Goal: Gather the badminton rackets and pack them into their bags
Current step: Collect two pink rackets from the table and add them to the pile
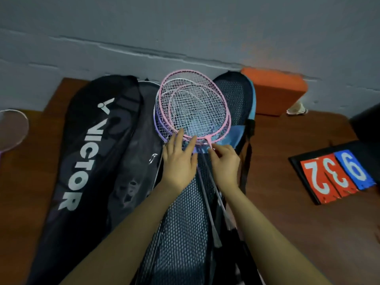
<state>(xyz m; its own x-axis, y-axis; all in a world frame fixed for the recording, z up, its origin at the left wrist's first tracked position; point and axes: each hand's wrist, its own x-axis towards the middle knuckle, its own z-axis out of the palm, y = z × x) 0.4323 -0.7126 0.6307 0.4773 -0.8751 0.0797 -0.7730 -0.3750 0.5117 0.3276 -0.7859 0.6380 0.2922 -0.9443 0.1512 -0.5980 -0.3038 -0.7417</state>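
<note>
Several stacked rackets with pink, white and purple frames [192, 105] lie with their heads over a blue mesh racket bag [238, 99]; their shafts run down along the bag's mesh. My left hand [180, 159] rests flat with straight fingers on the lower rim of the racket heads. My right hand [225, 163] pinches the pink racket's shaft just below its head. A black racket bag with white VICTOR lettering [82, 153] lies to the left, against the blue one. Another racket [12, 128] lies at the far left edge, partly out of view.
Everything lies on a brown floor [287, 223] below a grey wall. An orange block [275, 91] stands at the back right. A flip scoreboard with red and blue number cards [337, 173] lies at the right. A dark object [368, 122] sits at the right edge.
</note>
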